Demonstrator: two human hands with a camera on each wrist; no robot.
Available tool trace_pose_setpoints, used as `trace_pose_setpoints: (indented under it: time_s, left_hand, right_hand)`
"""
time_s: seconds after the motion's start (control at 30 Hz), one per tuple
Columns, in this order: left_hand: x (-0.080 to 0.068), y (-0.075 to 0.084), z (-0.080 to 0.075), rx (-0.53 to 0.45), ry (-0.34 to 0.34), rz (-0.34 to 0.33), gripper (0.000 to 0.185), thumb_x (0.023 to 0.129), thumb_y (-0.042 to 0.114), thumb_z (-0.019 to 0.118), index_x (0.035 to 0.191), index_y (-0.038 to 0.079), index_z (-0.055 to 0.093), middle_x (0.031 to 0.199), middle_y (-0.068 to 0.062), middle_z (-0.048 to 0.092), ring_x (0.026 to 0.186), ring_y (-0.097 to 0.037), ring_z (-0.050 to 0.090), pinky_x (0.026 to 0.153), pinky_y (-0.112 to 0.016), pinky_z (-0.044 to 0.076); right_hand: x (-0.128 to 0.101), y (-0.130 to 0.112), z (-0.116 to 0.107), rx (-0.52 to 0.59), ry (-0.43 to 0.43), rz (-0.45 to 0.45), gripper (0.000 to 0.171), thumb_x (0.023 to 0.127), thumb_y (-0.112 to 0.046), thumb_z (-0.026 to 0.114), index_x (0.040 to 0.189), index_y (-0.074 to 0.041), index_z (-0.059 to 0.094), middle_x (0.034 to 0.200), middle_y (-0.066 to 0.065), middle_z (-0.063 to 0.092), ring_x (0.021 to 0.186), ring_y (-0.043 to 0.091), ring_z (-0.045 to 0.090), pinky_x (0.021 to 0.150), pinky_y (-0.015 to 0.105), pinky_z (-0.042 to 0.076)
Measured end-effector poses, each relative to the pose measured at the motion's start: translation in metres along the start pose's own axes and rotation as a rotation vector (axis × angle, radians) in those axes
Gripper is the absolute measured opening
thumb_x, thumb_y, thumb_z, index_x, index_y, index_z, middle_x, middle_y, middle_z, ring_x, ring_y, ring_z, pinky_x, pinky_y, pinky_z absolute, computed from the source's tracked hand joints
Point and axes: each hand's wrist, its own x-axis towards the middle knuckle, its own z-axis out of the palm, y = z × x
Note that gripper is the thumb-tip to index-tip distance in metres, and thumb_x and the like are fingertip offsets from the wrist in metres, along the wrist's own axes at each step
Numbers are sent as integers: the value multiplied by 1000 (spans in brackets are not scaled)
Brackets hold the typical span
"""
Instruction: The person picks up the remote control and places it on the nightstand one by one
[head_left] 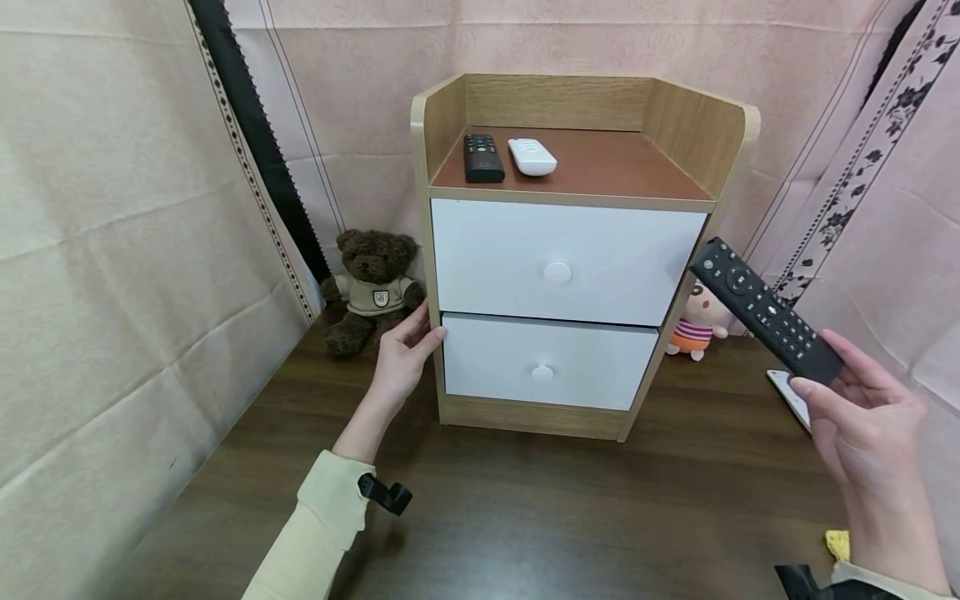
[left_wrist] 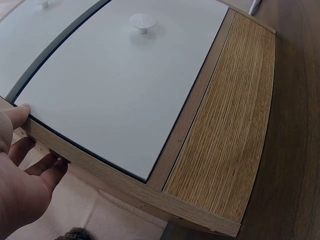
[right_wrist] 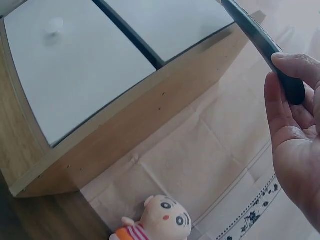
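A long black remote control (head_left: 765, 308) is in my right hand (head_left: 862, 408), pinched at its lower end between thumb and fingers, tilted up with the buttons facing me. In the right wrist view the remote (right_wrist: 265, 42) shows edge-on, beside the cabinet's side panel. My left hand (head_left: 405, 354) grips the left edge of a small wooden cabinet (head_left: 532, 421). In the left wrist view its thumb lies on the front edge and its fingers bend behind the side panel. Both white drawers, an upper (head_left: 495, 250) and a lower (head_left: 487, 358), are closed.
On the cabinet's brown top lie a black remote (head_left: 482, 158) and a white remote (head_left: 532, 157). A brown teddy bear (head_left: 371, 292) sits to the left; a striped plush doll (head_left: 697, 321) is at the right. A white flat object (head_left: 789, 396) and something yellow (head_left: 837, 545) lie partly behind my right hand.
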Motion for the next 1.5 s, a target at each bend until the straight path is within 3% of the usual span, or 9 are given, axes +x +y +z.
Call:
trace_pose_setpoints:
  time_s: [0.37,0.77,0.9,1.03,1.27,1.5]
  left_hand:
    - [0,1,0,-3,-2,8,59,102,6,65,155,4,42,154,-14,46,140,-24,46,107,-30,45]
    - [1,1,0,7,-22,-5,59,102,9,65,157,7,41,155,-12,47,140,-24,47,106,-29,46]
    - [1,1,0,2,-24,-23,60,103,10,65,157,8,41,155,-11,46,140,-24,47,105,-29,46]
    - [2,0,-1,0,-25,-17,60,102,9,66,157,7,41,156,-12,46,140,-25,46,106,-32,46]
    - [2,-1,-1,14,-19,0,60,103,11,66,156,6,40,155,-12,45,141,-26,46,108,-36,44]
    - [0,-2,-2,24,-8,2,59,103,10,65,156,8,42,154,-12,47,140,-24,46,106,-30,46]
  right_hand:
    - [22,10,45,-134,-68,30,67,75,47,43,136,22,51,128,28,65,117,31,67,89,34,54]
    - [44,24,100,-185,7,-59,62,71,45,55,129,23,58,121,31,68,113,34,69,92,38,51]
    - [50,27,115,-338,32,-111,57,72,34,69,126,17,64,119,25,71,109,29,71,91,33,53]
    - [55,34,129,-572,50,-195,53,73,21,81,123,6,72,117,18,73,102,21,73,87,25,55]
    - [65,55,160,-816,79,-413,49,74,11,81,122,3,73,107,14,74,81,14,70,78,18,57]
    - [77,60,188,-999,148,-450,44,79,-2,82,122,0,74,108,14,75,74,6,65,74,14,54]
